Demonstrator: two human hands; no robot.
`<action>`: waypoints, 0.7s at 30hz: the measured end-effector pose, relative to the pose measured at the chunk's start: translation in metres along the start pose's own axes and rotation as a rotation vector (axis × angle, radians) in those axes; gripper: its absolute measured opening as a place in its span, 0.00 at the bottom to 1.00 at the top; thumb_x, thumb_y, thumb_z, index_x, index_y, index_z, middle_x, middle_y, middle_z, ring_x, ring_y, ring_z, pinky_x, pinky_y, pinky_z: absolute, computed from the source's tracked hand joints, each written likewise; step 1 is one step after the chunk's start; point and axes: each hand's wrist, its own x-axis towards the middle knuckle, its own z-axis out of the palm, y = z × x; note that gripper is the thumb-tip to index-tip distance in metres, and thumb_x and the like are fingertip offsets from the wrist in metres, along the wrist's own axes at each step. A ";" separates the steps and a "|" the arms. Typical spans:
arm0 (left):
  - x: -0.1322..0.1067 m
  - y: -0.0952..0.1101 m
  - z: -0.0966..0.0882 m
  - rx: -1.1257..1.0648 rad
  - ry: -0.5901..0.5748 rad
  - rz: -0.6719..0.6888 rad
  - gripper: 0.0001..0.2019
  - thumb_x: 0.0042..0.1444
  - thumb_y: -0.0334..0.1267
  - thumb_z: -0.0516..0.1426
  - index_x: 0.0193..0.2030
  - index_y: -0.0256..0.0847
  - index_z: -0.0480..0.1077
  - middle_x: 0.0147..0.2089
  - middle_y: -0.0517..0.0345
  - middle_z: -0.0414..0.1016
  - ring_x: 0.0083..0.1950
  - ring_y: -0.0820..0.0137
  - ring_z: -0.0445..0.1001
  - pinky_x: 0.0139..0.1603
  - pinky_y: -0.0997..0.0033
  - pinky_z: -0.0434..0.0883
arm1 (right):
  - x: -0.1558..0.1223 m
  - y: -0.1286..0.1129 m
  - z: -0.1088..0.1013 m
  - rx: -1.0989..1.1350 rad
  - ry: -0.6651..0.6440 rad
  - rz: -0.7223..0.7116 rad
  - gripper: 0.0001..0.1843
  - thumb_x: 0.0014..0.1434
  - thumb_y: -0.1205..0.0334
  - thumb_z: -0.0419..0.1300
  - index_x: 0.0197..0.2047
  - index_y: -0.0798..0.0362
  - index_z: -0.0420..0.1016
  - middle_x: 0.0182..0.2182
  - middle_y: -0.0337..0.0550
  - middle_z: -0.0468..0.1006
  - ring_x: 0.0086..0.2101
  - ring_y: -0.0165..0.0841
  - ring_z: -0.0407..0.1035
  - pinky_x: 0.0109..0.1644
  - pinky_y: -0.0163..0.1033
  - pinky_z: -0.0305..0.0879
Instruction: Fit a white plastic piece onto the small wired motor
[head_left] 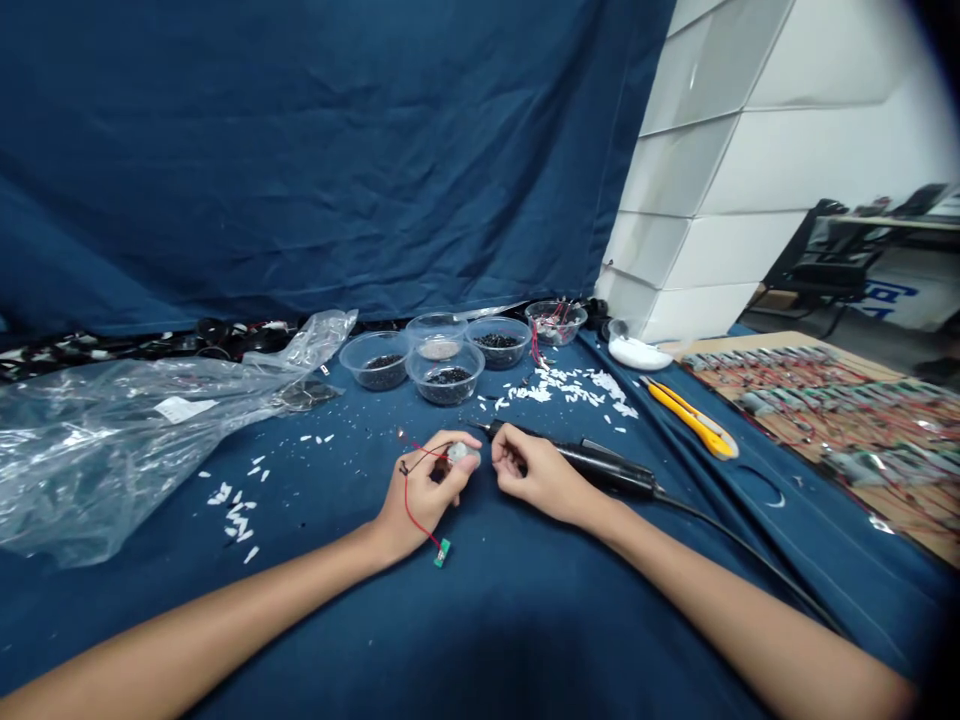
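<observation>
My left hand (427, 490) is closed round a small grey motor (463, 454) with thin red and black wires (411, 500) that end in a small green connector (442, 551) on the blue cloth. My right hand (536, 472) rests just to the right of it, fingers curled and pinched near the motor; what they hold is too small to make out. A black soldering iron (600, 464) lies under and behind my right hand, its tip pointing left and its cable running off to the right.
Several clear plastic bowls (447, 372) of small dark parts stand behind the hands. White scraps (577, 388) lie scattered on the blue tablecloth (510, 610). A yellow utility knife (694, 418) and a board of wired motors (825, 400) lie right; a plastic bag (112, 430) lies left.
</observation>
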 end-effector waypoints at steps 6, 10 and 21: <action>0.011 -0.005 0.004 0.031 0.122 -0.029 0.15 0.64 0.47 0.52 0.39 0.39 0.74 0.38 0.57 0.74 0.23 0.77 0.65 0.28 0.75 0.63 | -0.002 -0.001 -0.001 -0.100 0.000 -0.076 0.12 0.56 0.72 0.55 0.44 0.53 0.71 0.29 0.35 0.71 0.29 0.26 0.64 0.36 0.32 0.61; 0.021 -0.016 0.009 -0.072 0.175 -0.163 0.18 0.63 0.50 0.52 0.41 0.37 0.73 0.28 0.61 0.69 0.22 0.76 0.64 0.25 0.75 0.61 | -0.002 0.002 -0.003 -0.123 0.031 -0.088 0.10 0.61 0.69 0.53 0.41 0.52 0.75 0.38 0.41 0.76 0.37 0.29 0.71 0.43 0.35 0.65; 0.024 -0.007 0.019 -0.113 0.282 -0.121 0.16 0.64 0.49 0.52 0.42 0.37 0.71 0.32 0.60 0.70 0.24 0.77 0.66 0.27 0.77 0.63 | -0.005 0.006 0.002 0.151 0.046 0.028 0.07 0.65 0.61 0.55 0.45 0.52 0.69 0.39 0.42 0.78 0.41 0.30 0.75 0.47 0.37 0.71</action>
